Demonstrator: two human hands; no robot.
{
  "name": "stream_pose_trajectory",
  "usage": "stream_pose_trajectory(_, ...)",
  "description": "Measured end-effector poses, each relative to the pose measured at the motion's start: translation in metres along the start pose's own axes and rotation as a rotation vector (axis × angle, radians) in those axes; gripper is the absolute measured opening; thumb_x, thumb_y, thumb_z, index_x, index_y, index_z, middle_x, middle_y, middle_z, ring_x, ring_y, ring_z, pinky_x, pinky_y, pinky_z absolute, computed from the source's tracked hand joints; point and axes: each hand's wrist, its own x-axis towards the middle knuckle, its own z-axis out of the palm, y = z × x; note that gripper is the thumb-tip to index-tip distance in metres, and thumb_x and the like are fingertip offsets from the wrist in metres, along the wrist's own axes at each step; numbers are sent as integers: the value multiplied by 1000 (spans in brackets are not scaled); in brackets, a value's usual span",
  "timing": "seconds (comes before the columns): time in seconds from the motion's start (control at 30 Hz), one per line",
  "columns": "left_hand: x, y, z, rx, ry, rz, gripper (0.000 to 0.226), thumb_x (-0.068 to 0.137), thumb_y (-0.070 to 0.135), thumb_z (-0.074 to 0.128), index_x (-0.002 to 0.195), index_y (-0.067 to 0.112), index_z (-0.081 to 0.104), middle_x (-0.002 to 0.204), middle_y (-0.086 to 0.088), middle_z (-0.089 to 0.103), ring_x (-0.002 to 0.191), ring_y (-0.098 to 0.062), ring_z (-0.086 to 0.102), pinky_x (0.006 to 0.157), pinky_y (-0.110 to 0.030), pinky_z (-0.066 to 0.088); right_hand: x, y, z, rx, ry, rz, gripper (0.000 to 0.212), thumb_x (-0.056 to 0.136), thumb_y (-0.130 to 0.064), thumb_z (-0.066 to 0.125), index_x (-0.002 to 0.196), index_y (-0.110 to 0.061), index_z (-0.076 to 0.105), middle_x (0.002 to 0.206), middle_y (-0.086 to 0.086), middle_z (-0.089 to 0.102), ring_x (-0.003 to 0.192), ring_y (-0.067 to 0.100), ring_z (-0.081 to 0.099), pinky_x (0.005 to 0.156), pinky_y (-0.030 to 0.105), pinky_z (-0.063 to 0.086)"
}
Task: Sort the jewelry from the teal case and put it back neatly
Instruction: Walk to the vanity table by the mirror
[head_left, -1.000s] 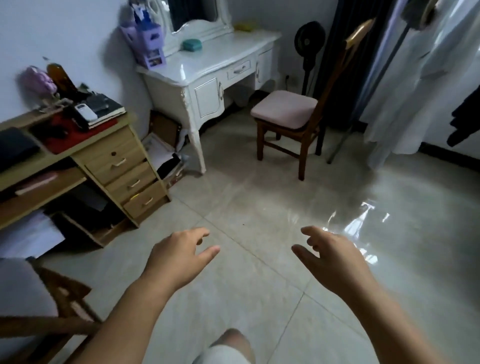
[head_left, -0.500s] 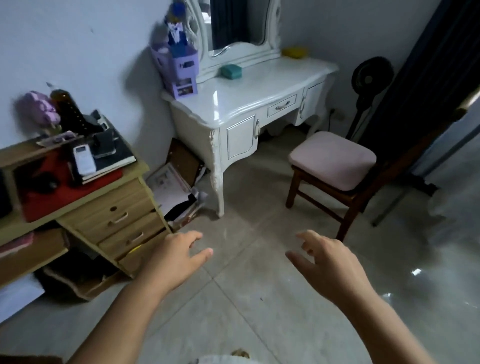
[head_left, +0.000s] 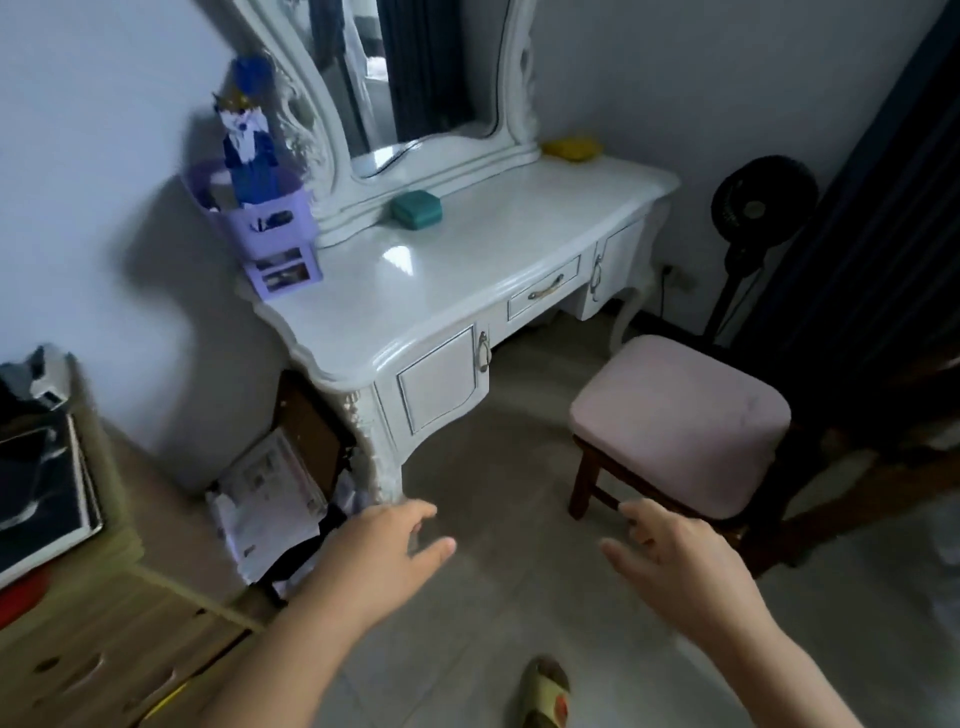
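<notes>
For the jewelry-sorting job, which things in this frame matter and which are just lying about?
Part of the job:
teal case, closed, on the dresser
left hand and right hand, both empty, over the floor

Just lying about:
purple organizer
yellow item by the mirror
pink stool
fan
papers on the floor

The counter (head_left: 467, 291) is glossy white, catching glare, with metal handles (head_left: 545, 287). The teal case (head_left: 416, 208) looks matt; the organizer (head_left: 265, 228) is lilac plastic. The chair (head_left: 675, 415) has a soft pink cloth seat on dark wood legs, over smooth tiled floor (head_left: 493, 519).
</notes>
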Motion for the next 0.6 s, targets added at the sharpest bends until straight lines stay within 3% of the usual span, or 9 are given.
stream_pose_trajectory(0.1, 66, 26, -28, -47, 28, -27, 47, 79, 55, 57, 121, 32, 55, 111, 11, 64, 101, -7, 59, 87, -31, 49, 76, 2, -27, -24, -24, -26, 44, 84, -52, 52, 119, -26, 51, 111, -6, 64, 104, 18, 59, 76, 29, 46)
stream_pose_trajectory(0.2, 127, 41, -52, -50, 88, -51, 45, 81, 51, 59, 121, 32, 56, 113, 11, 64, 103, -7, 58, 89, -29, 47, 149, -7, -47, -42, -51, -71, 41, 85, -52, 49, 116, -27, 51, 110, -3, 65, 100, 22, 59, 73, 30, 43)
stream_pose_trajectory(0.33, 186, 39, -63, -39, 65, -104, 43, 84, 50, 55, 123, 33, 53, 118, 13, 61, 108, -4, 56, 88, -25, 44, 228, -26, -58, 10, -98, -162, 49, 86, -54, 49, 128, -30, 45, 116, -3, 63, 107, 22, 58, 83, 32, 46)
stream_pose_trajectory(0.6, 352, 22, -82, -87, 47, -173, 46, 84, 55, 51, 126, 35, 50, 124, 13, 59, 107, -6, 57, 86, -23, 43, 399, -56, -72, 62, -70, -204, 53, 83, -54, 53, 130, -30, 45, 113, -7, 63, 103, 12, 58, 84, 28, 48)
